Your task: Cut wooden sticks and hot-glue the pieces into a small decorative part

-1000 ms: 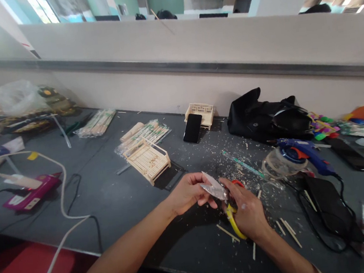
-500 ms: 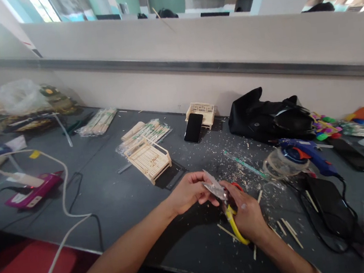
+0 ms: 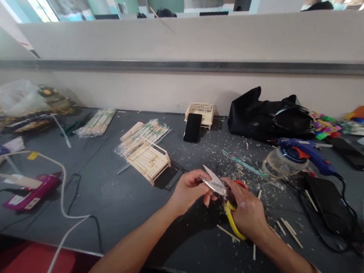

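My right hand point(image 3: 248, 212) is wrapped round the yellow and red handles of a pair of scissors point(image 3: 218, 186), whose blades stand apart and point up and left. Close by the blades, my left hand point(image 3: 191, 190) has its thumb and fingers pinched together; whatever lies between them is too small or too hidden to name. Beyond my left hand sits a small model made of wooden sticks point(image 3: 148, 161), with tiny cut bits on its slatted top. Several loose sticks point(image 3: 289, 231) lie to the right of my right hand.
Wood crumbs litter the dark table point(image 3: 108, 180). A phone point(image 3: 193, 127) leans on a second stick model point(image 3: 203, 111). At right are a black bag point(image 3: 268, 115), a blue glue gun point(image 3: 315, 154) and a cabled black box point(image 3: 334, 206). A purple power strip point(image 3: 32, 193) and white cable lie left.
The scissor blades have opened wider. My left hand has shifted slightly, its fingers curled closer together. The things on the table have stayed in place.
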`<state>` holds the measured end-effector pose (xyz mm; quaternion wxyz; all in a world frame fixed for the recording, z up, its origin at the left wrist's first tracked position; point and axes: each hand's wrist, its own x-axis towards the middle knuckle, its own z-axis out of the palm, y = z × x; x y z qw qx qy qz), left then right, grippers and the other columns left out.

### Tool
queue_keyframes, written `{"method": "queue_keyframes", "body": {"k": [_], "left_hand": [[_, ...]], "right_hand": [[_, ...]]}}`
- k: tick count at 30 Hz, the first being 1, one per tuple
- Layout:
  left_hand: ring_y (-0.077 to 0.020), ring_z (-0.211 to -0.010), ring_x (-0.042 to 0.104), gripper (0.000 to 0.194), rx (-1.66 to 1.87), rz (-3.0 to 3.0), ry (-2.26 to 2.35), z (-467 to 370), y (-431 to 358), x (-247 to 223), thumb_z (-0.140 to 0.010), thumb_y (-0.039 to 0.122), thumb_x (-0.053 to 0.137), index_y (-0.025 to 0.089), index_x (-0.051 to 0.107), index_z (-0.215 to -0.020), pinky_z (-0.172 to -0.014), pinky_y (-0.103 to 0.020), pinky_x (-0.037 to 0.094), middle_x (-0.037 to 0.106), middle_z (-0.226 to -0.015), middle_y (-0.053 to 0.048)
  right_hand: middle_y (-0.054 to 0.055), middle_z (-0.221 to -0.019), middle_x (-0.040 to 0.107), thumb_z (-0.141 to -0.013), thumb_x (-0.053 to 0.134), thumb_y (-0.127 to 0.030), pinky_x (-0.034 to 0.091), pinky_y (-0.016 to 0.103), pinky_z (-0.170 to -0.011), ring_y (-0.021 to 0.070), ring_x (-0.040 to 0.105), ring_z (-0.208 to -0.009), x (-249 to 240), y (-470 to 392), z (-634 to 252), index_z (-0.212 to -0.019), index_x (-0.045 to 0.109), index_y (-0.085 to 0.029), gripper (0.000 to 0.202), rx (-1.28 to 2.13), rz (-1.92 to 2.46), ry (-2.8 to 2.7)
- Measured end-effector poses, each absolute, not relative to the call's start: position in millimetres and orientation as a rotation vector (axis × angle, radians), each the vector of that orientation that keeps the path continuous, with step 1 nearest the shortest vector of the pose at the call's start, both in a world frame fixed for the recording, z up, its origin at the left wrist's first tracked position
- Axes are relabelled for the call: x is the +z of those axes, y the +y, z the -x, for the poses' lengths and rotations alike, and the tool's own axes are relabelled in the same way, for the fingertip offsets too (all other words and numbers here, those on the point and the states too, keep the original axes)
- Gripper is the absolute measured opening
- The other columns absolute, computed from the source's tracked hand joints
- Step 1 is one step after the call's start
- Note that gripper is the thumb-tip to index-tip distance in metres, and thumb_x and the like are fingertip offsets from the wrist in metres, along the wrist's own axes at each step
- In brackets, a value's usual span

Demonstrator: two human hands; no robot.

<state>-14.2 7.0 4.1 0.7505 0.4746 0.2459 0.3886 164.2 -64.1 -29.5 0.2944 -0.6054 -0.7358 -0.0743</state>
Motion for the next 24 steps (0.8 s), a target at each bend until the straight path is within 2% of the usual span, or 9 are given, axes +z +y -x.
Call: {"method": "queue_keyframes", "body": {"k": [11,22,24], "left_hand": [[-0.0101,-0.042,0.061,0.02,0.89,-1.026,0.552,13.1,5.8,1.4,-0.066,0.022,0.078,0.015,0.061,-0.071,-0.043,-0.019,0.046,0.071,-0.058,-0.001],[-0.0078,-0.037,0.056,0.011,0.876,-1.093,0.627,15.9,3.2,8.8,-0.066,0.019,0.072,0.015,0.063,-0.07,-0.041,-0.017,0.043,0.071,-0.058,0.0],[-0.0072,-0.037,0.055,0.01,0.869,-1.13,0.665,17.2,3.0,10.6,-0.066,0.02,0.07,0.015,0.063,-0.07,-0.041,-0.017,0.043,0.07,-0.056,0.0]], "right_hand": [[0.007,-0.081,0.075,-0.073,0.05,-0.015,0.054,0.028,-0.06,0.0207,0.068,-0.064,-28.2,-65.5,-163.6,-0.12,0.064,-0.015,0.049,-0.301,1.608,-1.985],[0.005,-0.077,0.075,-0.064,0.05,-0.01,0.052,0.025,-0.056,0.0187,0.065,-0.06,-34.8,-68.4,-164.2,-0.119,0.065,-0.018,0.058,-0.225,1.655,-1.971],[0.003,-0.07,0.073,-0.064,0.05,-0.009,0.049,0.023,-0.052,0.0175,0.064,-0.055,-34.2,-68.5,-164.7,-0.116,0.067,-0.018,0.056,-0.203,1.658,-1.983]]}}
